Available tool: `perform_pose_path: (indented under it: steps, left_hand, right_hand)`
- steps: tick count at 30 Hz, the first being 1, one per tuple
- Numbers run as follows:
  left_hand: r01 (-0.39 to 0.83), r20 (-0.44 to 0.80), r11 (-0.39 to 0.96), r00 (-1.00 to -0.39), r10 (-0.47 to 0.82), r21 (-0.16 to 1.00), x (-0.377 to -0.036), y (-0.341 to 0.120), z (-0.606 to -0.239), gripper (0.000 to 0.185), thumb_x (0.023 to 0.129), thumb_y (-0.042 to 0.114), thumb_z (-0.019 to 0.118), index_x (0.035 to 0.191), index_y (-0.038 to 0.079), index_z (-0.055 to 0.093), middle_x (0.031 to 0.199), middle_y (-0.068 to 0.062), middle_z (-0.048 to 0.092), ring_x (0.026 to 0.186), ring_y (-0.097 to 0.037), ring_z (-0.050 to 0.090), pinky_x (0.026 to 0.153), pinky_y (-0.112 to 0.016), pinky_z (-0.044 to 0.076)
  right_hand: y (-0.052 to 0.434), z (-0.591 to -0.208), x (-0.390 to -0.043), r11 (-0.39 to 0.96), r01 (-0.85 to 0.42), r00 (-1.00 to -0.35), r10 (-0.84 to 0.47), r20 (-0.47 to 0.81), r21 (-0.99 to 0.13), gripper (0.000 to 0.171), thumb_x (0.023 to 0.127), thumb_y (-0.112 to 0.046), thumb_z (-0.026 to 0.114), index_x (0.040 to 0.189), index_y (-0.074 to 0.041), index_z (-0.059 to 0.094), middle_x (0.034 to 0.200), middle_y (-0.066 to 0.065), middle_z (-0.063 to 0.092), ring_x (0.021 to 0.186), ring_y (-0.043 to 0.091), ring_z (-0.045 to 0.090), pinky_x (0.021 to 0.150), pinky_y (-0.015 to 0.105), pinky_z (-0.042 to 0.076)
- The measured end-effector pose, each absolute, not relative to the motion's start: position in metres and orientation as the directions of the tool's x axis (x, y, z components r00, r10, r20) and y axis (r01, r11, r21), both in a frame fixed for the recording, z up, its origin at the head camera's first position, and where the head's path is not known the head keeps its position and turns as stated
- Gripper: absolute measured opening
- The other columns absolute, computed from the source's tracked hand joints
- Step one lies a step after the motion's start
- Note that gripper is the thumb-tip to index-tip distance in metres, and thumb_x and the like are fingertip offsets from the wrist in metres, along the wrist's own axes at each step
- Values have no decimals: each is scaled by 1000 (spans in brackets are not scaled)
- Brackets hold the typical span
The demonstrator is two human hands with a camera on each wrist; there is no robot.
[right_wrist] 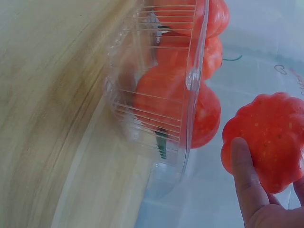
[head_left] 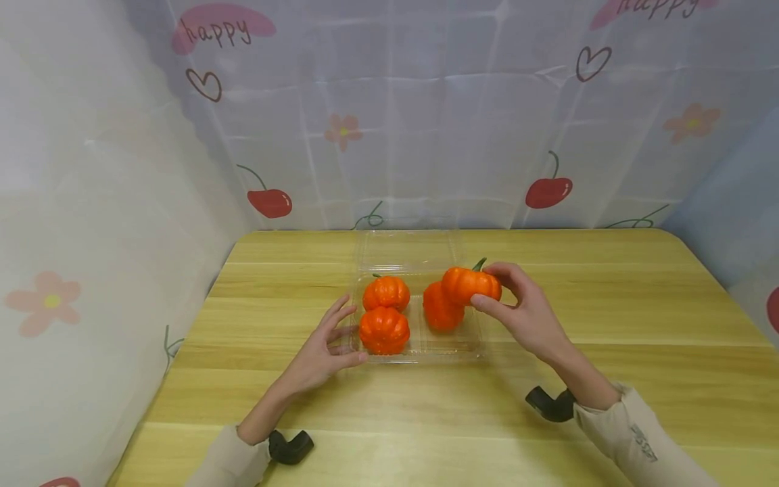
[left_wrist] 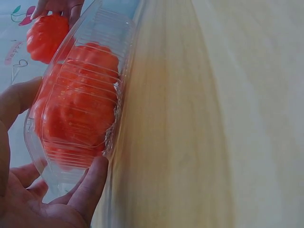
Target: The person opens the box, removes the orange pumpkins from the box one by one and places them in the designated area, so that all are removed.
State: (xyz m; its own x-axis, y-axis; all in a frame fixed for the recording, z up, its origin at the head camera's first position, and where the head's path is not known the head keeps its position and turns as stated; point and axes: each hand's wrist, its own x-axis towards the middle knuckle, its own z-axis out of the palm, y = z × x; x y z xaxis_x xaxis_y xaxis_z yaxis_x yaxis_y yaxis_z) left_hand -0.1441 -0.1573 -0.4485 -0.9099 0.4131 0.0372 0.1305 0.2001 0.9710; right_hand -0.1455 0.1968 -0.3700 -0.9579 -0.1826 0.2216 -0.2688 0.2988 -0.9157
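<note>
Fingers (head_left: 487,302) of the right hand (head_left: 526,311) curl round an orange pumpkin (head_left: 470,284), held just above the clear plastic tray (head_left: 450,346).
Left hand (head_left: 322,352): fingers spread loose, thumb touching the tray's near-left edge on the bench (head_left: 608,318), holding nothing. Three more pumpkins (head_left: 385,329) sit inside, lid (head_left: 406,249) folded open behind. Held pumpkin looks light, stiff and ribbed, probably a bit slick; best gripped across its sides. Tray looks thin and flimsy, so steady it by the rim.
</note>
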Motion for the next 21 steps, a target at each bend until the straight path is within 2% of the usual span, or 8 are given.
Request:
perform_pose_path:
  steps: [4, 12, 21]
  left_hand:
    - [128, 35, 200, -911, 411, 971, -144, -157, -448, 92, 84, 13, 80, 157, 12, 24, 163, -4, 11, 134, -40, 42, 97, -39, 50]
    - [125, 38, 186, -911, 411, 975, -143, -157, -448, 91, 84, 12, 80, 157, 11, 25, 163, -4, 12, 135, -40, 41, 97, -39, 50]
    - [121, 38, 178, -911, 411, 977, -142, -157, -448, 88, 84, 12, 80, 155, 8, 28, 164, 3, 8, 135, -40, 41, 97, -38, 50]
  right_hand:
    - [199, -372, -144, 278, -271, -958, -168, 231, -922, 40, 95, -12, 68, 128, 3, 50, 128, 14, 52, 112, 21, 50, 80, 22, 55]
    - [207, -377, -141, 264, -296, -951, -176, 256, -918, 41, 92, -7, 70, 127, 3, 50, 134, 14, 48, 117, 18, 49, 84, 21, 54]
    - [219, -380, -137, 262, -310, -948, -155, 277, -914, 51, 92, -4, 69, 136, 5, 45, 136, 16, 46, 119, 18, 46, 86, 19, 52]
